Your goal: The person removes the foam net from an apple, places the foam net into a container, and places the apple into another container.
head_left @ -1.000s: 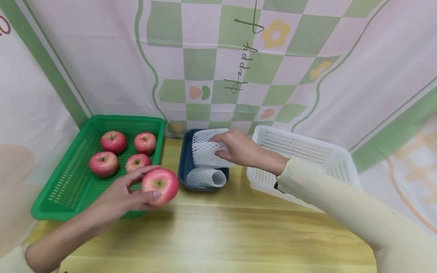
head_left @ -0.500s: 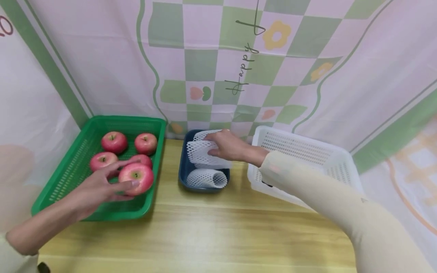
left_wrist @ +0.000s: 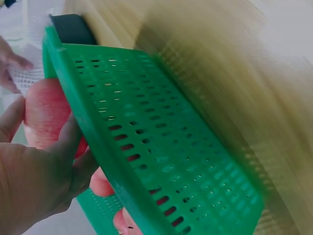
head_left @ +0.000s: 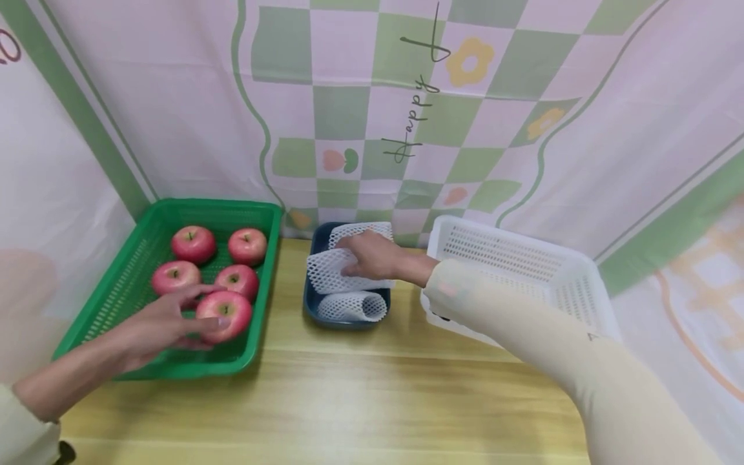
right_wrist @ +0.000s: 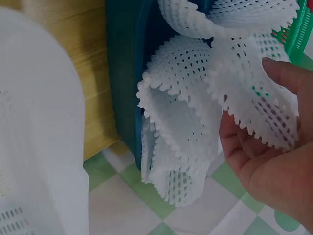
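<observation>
My left hand [head_left: 154, 329] grips a red apple [head_left: 225, 315] at the near right part of the green basket [head_left: 227, 366]. In the left wrist view that apple [left_wrist: 46, 110] sits between thumb and fingers beside the basket's rim; whether it touches the basket is unclear. Several other apples [head_left: 194, 244] lie in the basket. Over the dark blue box [head_left: 351, 325], my right hand [head_left: 374, 257] pinches a white foam net sleeve [head_left: 327, 271]. The right wrist view shows this sleeve [right_wrist: 254, 93] between thumb and fingers. More foam net sleeves [head_left: 352, 307] lie in the box.
A white perforated basket [head_left: 494, 248] stands to the right, partly covered by the right sleeve. Wooden table [head_left: 349, 394] stretches in front of the containers. A printed curtain [head_left: 343, 110] hangs close behind them.
My left hand has carried the apple left and back over the green basket. My right hand has drawn the foam net sleeve leftward and slightly toward the person.
</observation>
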Demonstrator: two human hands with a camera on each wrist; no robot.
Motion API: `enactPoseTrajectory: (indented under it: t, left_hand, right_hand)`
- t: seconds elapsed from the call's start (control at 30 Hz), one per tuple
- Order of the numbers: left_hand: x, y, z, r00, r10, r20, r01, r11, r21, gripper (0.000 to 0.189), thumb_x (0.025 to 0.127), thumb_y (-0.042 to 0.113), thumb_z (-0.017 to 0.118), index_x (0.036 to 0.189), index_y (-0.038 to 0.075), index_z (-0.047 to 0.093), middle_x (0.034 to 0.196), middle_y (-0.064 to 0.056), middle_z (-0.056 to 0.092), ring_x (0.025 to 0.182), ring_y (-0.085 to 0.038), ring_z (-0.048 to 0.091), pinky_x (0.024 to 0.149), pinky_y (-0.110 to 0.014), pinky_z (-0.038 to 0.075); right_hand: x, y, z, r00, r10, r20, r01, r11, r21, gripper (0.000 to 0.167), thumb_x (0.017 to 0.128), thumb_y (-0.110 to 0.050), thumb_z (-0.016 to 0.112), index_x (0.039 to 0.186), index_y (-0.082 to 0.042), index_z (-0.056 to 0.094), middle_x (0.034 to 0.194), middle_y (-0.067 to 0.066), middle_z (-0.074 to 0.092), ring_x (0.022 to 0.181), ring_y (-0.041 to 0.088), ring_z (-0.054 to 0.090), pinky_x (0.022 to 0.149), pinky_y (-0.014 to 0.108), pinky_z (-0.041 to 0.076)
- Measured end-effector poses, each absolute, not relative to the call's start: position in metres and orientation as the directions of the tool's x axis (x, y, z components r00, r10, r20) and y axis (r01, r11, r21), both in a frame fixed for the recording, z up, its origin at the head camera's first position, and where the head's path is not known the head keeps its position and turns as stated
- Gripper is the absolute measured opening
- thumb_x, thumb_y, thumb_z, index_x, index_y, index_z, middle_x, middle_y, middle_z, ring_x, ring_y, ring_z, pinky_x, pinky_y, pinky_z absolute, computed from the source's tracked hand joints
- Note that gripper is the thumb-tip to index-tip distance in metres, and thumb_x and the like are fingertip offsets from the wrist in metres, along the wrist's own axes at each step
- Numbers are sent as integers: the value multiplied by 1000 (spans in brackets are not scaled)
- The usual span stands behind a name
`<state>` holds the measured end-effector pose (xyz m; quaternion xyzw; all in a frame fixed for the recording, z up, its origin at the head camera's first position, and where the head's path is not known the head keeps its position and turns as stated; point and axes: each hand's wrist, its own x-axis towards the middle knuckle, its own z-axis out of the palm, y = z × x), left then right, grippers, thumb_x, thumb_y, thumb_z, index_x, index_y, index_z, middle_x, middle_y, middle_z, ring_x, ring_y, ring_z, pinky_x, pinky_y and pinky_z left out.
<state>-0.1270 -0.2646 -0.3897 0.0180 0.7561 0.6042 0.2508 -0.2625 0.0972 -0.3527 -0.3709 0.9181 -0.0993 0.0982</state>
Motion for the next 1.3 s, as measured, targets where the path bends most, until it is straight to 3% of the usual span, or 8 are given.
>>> enactPoseTrajectory:
  t: [0.27, 0.5, 0.67, 0.87, 1.1, 1.3]
  left_hand:
    - [-129, -269, -401, -836, 358, -416, -295, 346, 891, 89, 98, 22, 78, 162, -7, 22, 143, -30, 52, 104, -30, 73, 89, -42, 64]
    - [-132, -271, -405, -814, 370, -447, -310, 373, 874, 91, 97, 22, 79, 161, -9, 21, 150, -33, 42, 112, -29, 68, 89, -47, 65]
    - [-135, -272, -407, -795, 389, -465, -309, 401, 863, 85, 99, 22, 78, 159, -9, 26, 147, -31, 46, 114, -29, 66, 89, -48, 64]
    - [-137, -275, -410, -777, 422, -468, -264, 455, 850, 81, 101, 23, 75, 158, -9, 28, 143, -24, 53, 120, -29, 61, 93, -40, 60]
    - [-140, -277, -412, -778, 411, -475, -235, 510, 827, 76, 99, 21, 77, 155, -8, 35, 132, -20, 59, 112, -27, 61, 86, -38, 60]
    - [-141, -279, -411, -771, 414, -483, -243, 510, 825, 77, 98, 18, 78, 155, -9, 34, 134, -24, 52, 110, -27, 61, 86, -41, 62]
  right_hand:
    - [-262, 99, -347, -762, -643, -78, -620, 759, -200, 58, 96, -29, 80, 144, -2, 61, 147, 16, 63, 134, 36, 60, 114, 48, 49]
    - [-261, 111, -337, -795, -607, -5, -591, 776, -220, 53, 99, -30, 76, 141, 1, 64, 142, 18, 65, 131, 34, 62, 113, 45, 51]
    - [-257, 127, -326, -802, -597, 14, -586, 783, -210, 52, 100, -30, 74, 140, 1, 65, 140, 17, 67, 130, 34, 63, 111, 46, 52]
    - [-250, 148, -316, -811, -584, 32, -580, 796, -172, 51, 99, -30, 75, 139, 1, 65, 140, 18, 66, 129, 36, 62, 108, 50, 54]
    - [-245, 171, -316, -818, -575, 31, -571, 803, -169, 51, 99, -29, 74, 137, 3, 66, 138, 20, 66, 127, 38, 63, 105, 54, 55]
    - [-242, 191, -318, -822, -568, 53, -568, 809, -152, 50, 98, -28, 75, 135, 5, 66, 135, 23, 68, 119, 40, 67, 101, 56, 56]
